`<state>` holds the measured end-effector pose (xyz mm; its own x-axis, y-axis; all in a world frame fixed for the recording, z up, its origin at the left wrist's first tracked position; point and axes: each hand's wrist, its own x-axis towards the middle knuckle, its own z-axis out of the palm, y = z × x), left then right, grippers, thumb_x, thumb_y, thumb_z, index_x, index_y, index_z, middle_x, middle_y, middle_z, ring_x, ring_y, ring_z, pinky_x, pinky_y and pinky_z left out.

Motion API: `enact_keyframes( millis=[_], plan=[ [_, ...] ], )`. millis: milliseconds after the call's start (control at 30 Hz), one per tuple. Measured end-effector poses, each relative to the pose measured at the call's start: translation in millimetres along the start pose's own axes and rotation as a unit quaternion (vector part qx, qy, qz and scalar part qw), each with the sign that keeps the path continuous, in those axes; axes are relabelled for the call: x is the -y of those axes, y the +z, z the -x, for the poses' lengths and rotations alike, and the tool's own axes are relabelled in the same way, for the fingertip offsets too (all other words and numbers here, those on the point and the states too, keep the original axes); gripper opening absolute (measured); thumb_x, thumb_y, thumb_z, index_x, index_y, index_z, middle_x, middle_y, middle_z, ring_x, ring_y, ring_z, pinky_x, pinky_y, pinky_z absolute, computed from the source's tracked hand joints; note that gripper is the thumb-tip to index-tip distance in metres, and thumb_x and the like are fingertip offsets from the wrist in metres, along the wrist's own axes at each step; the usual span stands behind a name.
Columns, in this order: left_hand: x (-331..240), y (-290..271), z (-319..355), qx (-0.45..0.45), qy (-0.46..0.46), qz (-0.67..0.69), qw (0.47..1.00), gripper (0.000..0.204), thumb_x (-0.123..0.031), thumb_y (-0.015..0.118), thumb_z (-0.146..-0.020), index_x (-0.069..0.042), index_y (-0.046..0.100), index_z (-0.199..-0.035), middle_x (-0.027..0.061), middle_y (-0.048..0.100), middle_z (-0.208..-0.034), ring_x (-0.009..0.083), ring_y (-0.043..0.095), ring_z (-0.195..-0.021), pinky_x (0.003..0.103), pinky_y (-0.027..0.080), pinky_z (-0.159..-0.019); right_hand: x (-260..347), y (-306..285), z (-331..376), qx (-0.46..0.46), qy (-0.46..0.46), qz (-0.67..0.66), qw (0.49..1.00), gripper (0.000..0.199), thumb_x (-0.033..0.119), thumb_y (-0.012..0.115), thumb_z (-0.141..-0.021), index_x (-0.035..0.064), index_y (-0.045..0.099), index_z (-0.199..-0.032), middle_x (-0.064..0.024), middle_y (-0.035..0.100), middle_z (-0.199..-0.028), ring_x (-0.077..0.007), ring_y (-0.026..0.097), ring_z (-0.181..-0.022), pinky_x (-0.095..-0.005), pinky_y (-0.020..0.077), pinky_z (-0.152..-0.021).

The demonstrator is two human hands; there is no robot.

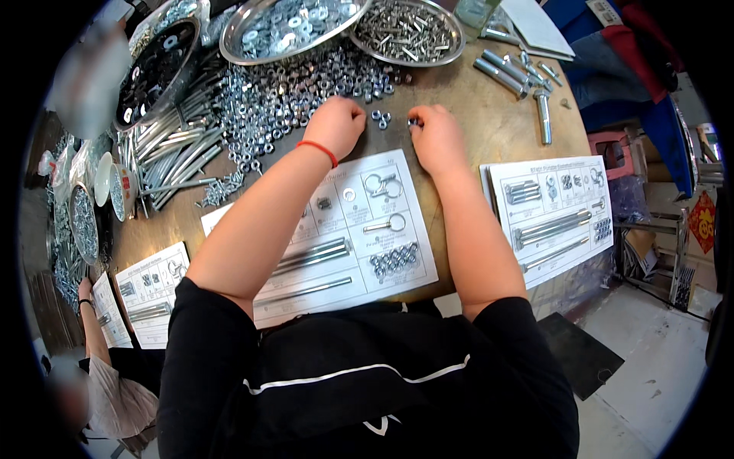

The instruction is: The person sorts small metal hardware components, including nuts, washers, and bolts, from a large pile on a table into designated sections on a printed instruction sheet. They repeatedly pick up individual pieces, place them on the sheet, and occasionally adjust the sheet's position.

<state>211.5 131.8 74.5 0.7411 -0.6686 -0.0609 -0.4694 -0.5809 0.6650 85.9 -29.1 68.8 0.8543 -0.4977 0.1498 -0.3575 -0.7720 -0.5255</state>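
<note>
My left hand (336, 126), with a red cord on its wrist, is curled closed at the right edge of a heap of small metal nuts (275, 107). Whatever its fingers may hold is hidden. Just to its right a few loose nuts (381, 118) lie on the wooden table. My right hand (439, 141) rests on the tabletop, its fingers closed on a nut (414, 122) that peeks out at the fingertips. Under my forearms lies a printed hardware sheet (405, 206) with pictures of bolts, rods, rings and nuts.
Behind the heap stand a metal bowl of washers (287, 30) and a metal dish of short fasteners (405, 34). Long rods (172, 153) lie to the left, large bolts (544, 115) at the right. Another sheet (550, 214) is beside me. A co-worker's arm (93, 321) reaches in at far left.
</note>
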Motion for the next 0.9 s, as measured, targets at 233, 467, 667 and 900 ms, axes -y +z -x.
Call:
enact_keyframes(
  millis=[233, 467, 667, 900],
  plan=[
    [-9.4, 9.0, 5.8, -0.047, 0.108, -0.034, 0.993, 0.025, -0.021, 0.068, -0.086, -0.011, 0.069, -0.109, 0.0159, 0.061, -0.105, 0.0346, 0.061, -0.101, 0.043, 0.051, -0.088, 8.7, -3.5, 2.8, -0.036, 0.003, 0.016, 0.999, 0.019, 0.002, 0.067, -0.08, 0.0077, 0.07, -0.098, -0.0143, 0.063, -0.1, -0.036, 0.059, -0.098, -0.0441, 0.0494, -0.086],
    [-16.6, 1.1, 5.3, -0.048, 0.102, -0.078, 0.991, 0.019, -0.021, 0.062, -0.086, -0.007, 0.07, -0.097, 0.0198, 0.064, -0.097, 0.038, 0.063, -0.091, 0.046, 0.053, -0.083, 20.5, -34.0, 42.9, -0.101, -0.088, -0.135, 0.982, 0.022, -0.003, 0.065, -0.079, 0.0035, 0.068, -0.099, -0.0154, 0.063, -0.1, -0.0369, 0.058, -0.097, -0.0422, 0.0482, -0.086],
    [-44.4, -29.5, 150.8, -0.063, 0.153, 0.0, 0.986, 0.022, -0.013, 0.074, -0.079, -0.004, 0.069, -0.098, 0.0108, 0.064, -0.087, 0.0248, 0.063, -0.072, 0.035, 0.052, -0.065, 24.3, -76.6, 152.5, 0.026, -0.154, -0.138, 0.978, 0.021, -0.001, 0.066, -0.078, 0.0053, 0.068, -0.098, -0.011, 0.063, -0.098, -0.0318, 0.059, -0.094, -0.0398, 0.0484, -0.082],
    [-40.8, 36.7, 249.8, 0.02, 0.238, -0.026, 0.971, 0.021, -0.01, 0.074, -0.076, -0.006, 0.068, -0.096, 0.0079, 0.061, -0.09, 0.0271, 0.063, -0.076, 0.037, 0.053, -0.065, 9.0, -65.7, 215.7, 0.146, -0.253, -0.074, 0.953, 0.023, -0.001, 0.069, -0.074, 0.0076, 0.067, -0.095, -0.0055, 0.062, -0.097, -0.0274, 0.059, -0.092, -0.0362, 0.0505, -0.073]
  ],
)
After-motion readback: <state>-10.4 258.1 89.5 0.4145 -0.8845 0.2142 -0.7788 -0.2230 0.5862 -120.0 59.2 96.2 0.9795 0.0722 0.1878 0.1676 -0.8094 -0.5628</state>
